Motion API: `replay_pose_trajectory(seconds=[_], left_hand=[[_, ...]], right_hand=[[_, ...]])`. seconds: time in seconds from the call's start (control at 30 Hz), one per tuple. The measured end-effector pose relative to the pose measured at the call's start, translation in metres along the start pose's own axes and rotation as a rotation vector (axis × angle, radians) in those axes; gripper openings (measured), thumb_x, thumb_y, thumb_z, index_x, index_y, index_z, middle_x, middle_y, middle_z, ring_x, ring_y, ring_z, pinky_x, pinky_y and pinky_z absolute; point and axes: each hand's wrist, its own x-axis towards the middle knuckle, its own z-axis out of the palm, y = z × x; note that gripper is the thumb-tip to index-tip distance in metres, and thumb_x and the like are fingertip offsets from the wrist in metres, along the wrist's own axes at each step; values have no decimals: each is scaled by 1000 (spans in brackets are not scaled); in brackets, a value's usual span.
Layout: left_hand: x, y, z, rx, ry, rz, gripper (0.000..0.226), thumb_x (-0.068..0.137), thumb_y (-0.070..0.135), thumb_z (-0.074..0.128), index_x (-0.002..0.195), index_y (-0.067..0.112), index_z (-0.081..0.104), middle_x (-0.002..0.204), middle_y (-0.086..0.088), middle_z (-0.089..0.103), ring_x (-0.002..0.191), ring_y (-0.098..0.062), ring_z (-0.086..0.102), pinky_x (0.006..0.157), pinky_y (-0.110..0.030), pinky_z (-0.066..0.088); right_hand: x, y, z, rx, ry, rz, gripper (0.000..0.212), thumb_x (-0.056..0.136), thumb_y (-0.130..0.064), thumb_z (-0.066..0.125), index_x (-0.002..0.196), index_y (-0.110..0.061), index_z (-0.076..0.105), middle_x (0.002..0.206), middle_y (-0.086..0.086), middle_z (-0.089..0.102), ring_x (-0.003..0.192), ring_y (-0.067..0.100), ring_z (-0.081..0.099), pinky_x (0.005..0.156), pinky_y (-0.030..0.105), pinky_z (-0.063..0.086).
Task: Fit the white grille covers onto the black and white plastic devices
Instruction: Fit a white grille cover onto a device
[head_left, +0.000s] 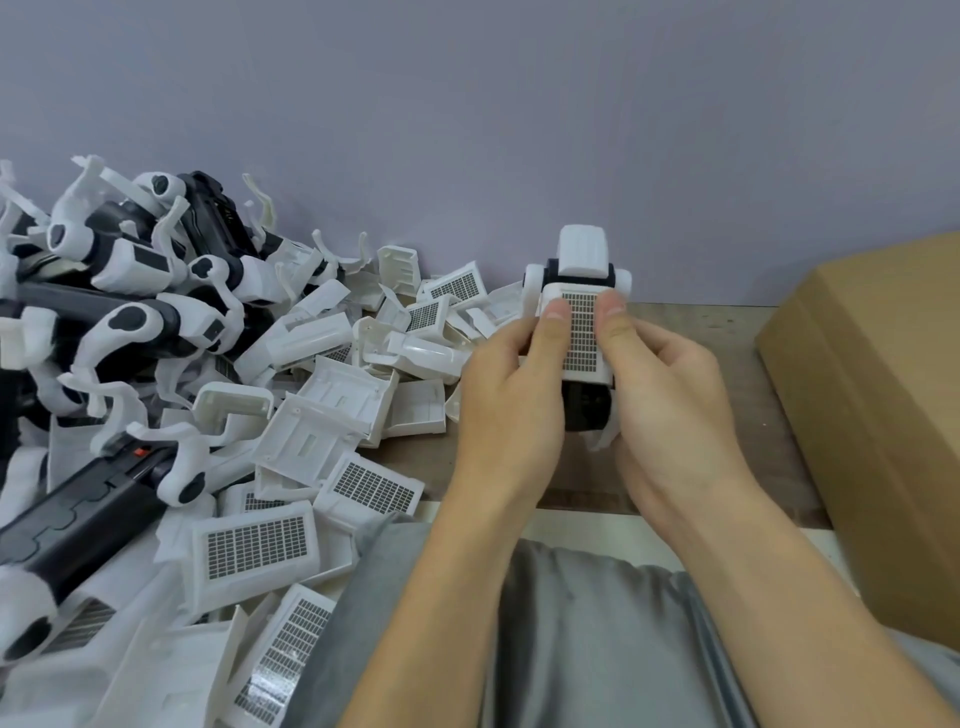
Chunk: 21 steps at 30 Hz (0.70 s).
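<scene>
Left hand (511, 384) & right hand (670, 387) hold one device (579, 291) between them above the table (691, 332), fingers curled round its sides. Both thumbs press flat on the cover (581, 338), one each side of its dark grille. Cover sits on device's upper face, white head sticking out past the fingertips. Loose covers (254, 540) heaped just left of left hand; pile of devices (130, 291) farther left by the wall. Cardboard box (872, 415) right of right hand
</scene>
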Motion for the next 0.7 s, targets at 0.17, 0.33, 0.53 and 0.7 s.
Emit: replay_pose_trajectory(seconds=[0.17,0.33,0.53,0.7], left_hand=[[2,-2,-2,82,51,3,39,103,33,52,79,10,73,74,-11,71,74,-33,64,69,-45,53],[2,0,-4,18,46,24,27,102,24,56,93,10,78,83,-5,76,80,-20,68,77,-36,55],[1,2,-1,-67,50,9,25,98,25,62,91,6,77,89,-20,73,82,-27,68,85,-52,56],[3,2,-1,-87,59,14,19,98,18,61,109,9,75,94,-9,77,91,-22,73,80,-32,59]], right_hand=[[0,0,-1,-15,-93,25,22,102,-17,55,110,-10,74,104,10,76,105,26,72,100,51,52],[0,-2,-1,-120,-26,-102,26,98,-9,58,89,-27,75,92,-5,78,94,14,74,86,34,58],[-1,-4,0,-18,-47,-73,24,99,-7,55,98,-20,75,101,1,78,102,18,72,97,42,54],[-1,-4,0,87,-34,-26,22,101,-13,55,110,-5,73,106,15,76,107,32,70,101,51,51]])
